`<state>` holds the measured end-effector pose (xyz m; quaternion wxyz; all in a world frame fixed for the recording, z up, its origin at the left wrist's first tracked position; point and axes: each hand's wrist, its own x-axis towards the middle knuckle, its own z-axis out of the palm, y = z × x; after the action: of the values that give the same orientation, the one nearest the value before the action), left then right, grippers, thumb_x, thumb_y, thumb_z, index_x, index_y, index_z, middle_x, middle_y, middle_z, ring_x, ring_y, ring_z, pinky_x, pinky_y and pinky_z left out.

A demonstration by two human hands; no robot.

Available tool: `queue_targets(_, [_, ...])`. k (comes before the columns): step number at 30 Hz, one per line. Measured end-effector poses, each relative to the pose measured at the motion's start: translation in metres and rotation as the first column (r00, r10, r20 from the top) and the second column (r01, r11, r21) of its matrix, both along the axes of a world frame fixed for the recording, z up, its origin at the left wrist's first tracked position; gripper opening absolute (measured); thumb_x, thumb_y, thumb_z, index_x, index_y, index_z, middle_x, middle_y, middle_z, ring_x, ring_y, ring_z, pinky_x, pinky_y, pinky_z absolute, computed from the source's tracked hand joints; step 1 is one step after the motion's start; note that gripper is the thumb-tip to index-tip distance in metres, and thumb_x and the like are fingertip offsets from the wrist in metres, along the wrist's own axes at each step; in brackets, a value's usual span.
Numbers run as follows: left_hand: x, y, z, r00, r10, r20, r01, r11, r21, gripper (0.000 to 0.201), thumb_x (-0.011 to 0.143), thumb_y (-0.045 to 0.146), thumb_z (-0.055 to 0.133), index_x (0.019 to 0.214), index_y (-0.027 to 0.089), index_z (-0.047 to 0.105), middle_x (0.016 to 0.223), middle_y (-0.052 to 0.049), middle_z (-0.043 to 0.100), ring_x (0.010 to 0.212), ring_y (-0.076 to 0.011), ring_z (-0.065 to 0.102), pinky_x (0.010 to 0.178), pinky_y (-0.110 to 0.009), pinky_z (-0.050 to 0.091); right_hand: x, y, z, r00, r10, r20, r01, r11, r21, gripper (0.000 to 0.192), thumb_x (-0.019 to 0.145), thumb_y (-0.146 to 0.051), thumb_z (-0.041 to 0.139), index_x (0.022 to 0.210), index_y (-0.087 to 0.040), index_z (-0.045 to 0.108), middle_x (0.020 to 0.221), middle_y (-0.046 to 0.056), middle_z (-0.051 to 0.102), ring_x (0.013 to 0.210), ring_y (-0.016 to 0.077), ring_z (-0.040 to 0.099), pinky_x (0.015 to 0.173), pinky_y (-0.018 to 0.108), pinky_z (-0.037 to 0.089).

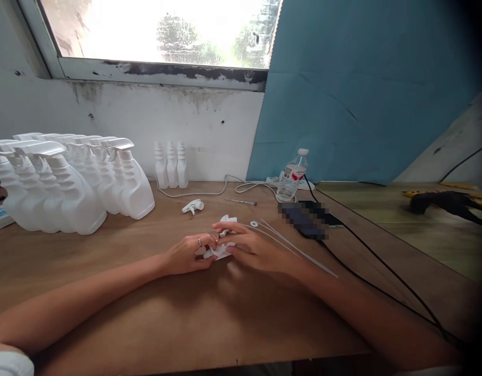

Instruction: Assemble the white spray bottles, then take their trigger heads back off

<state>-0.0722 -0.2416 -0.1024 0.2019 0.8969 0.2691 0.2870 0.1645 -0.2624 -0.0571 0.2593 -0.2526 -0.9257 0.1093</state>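
Both hands meet over the wooden table, closed around a white trigger sprayer head [221, 251]. My left hand [194, 252], with a ring on one finger, grips its left side. My right hand [250, 247] pinches the right side between thumb and fingers. Part of the sprayer head is hidden by the fingers. Just beyond them lies another white plastic piece [227, 220], partly covered by my right fingers. A second trigger sprayer head [192, 207] rests farther back. To the right are a small white washer [254, 224] and several thin clear tubes [291, 246].
Rows of white spray bottles [78, 188] stand at the left. Three slim white bottles [171, 166] are by the wall. A screwdriver [241, 202], a water bottle [293, 176] and a phone [327, 215] sit behind. Black cables [376, 280] cross the table's right side.
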Motion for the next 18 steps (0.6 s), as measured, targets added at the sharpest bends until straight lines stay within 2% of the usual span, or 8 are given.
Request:
queue_targets(2, [0.000,0.000,-0.002,0.999,0.037,-0.015,-0.037,0.999,-0.033,0.023,0.084,0.033,0.059,0.103,0.022,0.054,0.102,-0.002,0.067,0.084,-0.0131,0.064,0.077,-0.023,0.050,0.014,0.011,0.010,0.975,-0.213,0.057,0.217,0.973,-0.080,0.027,0.098,-0.027,0.038,0.110,-0.020,0.062,0.121,0.008,0.061,0.110,0.0154,0.059,0.093,0.027,0.047])
queue_targets(3, [0.000,0.001,-0.003,0.999,0.050,-0.014,-0.051,0.997,-0.053,0.027,0.083,0.033,0.060,0.107,0.022,0.052,0.101,-0.002,0.067,0.084,-0.0135,0.064,0.077,-0.024,0.050,0.023,0.017,0.016,0.922,-0.365,0.126,0.377,0.922,-0.089,0.027,0.098,-0.027,0.038,0.108,-0.020,0.062,0.113,0.007,0.065,0.100,0.0149,0.062,0.087,0.025,0.048])
queue_targets(4, [0.001,0.001,-0.003,0.998,0.055,-0.004,-0.055,0.996,-0.075,0.032,0.082,0.034,0.061,0.110,0.022,0.051,0.099,-0.002,0.067,0.084,-0.0138,0.064,0.076,-0.024,0.050,0.034,0.024,0.021,0.806,-0.533,0.255,0.563,0.825,-0.053,0.026,0.097,-0.028,0.039,0.104,-0.021,0.063,0.107,0.006,0.067,0.095,0.0147,0.063,0.083,0.024,0.048])
queue_targets(6, [0.001,0.001,-0.003,0.999,0.034,0.028,-0.030,0.993,-0.118,0.041,0.080,0.032,0.062,0.117,0.022,0.047,0.097,-0.002,0.067,0.083,-0.0136,0.063,0.072,-0.023,0.051,0.059,0.035,0.032,0.684,-0.629,0.370,0.684,0.729,-0.025,0.021,0.091,-0.024,0.047,0.088,-0.016,0.066,0.091,0.010,0.069,0.083,0.0196,0.065,0.071,0.027,0.046])
queue_targets(8, [0.003,0.001,-0.002,0.999,-0.005,0.049,0.012,0.988,-0.153,0.045,0.079,0.029,0.062,0.120,0.021,0.046,0.101,-0.003,0.067,0.082,-0.0128,0.063,0.068,-0.022,0.051,0.082,0.043,0.039,0.591,-0.628,0.506,0.748,0.662,-0.052,0.016,0.080,-0.021,0.058,0.066,-0.014,0.063,0.068,0.010,0.065,0.063,0.0194,0.063,0.057,0.026,0.041])
queue_targets(10, [0.004,0.002,0.001,0.998,-0.035,0.056,0.044,0.983,-0.179,0.046,0.079,0.027,0.062,0.122,0.019,0.048,0.110,-0.006,0.066,0.084,-0.0129,0.062,0.068,-0.021,0.051,0.096,0.047,0.040,0.551,-0.532,0.643,0.767,0.627,-0.138,0.017,0.072,-0.023,0.065,0.057,-0.014,0.061,0.052,0.005,0.059,0.048,0.0163,0.058,0.049,0.024,0.037])
queue_targets(13, [0.006,0.003,0.006,0.994,-0.076,0.076,0.090,0.977,-0.193,0.043,0.080,0.026,0.062,0.122,0.016,0.054,0.118,-0.010,0.063,0.092,-0.0155,0.062,0.075,-0.023,0.051,0.096,0.048,0.035,0.538,-0.399,0.743,0.769,0.593,-0.238,0.013,0.068,-0.026,0.066,0.061,-0.014,0.064,0.046,0.002,0.056,0.041,0.0137,0.053,0.045,0.023,0.034])
queue_targets(18, [0.007,0.004,0.012,0.982,-0.155,0.110,0.171,0.973,-0.155,0.036,0.082,0.026,0.062,0.116,0.013,0.061,0.113,-0.012,0.062,0.098,-0.0191,0.061,0.084,-0.027,0.050,0.076,0.044,0.027,0.528,-0.367,0.765,0.778,0.570,-0.264,0.015,0.068,-0.015,0.057,0.052,-0.014,0.058,0.044,0.002,0.054,0.039,0.0119,0.049,0.045,0.023,0.035])
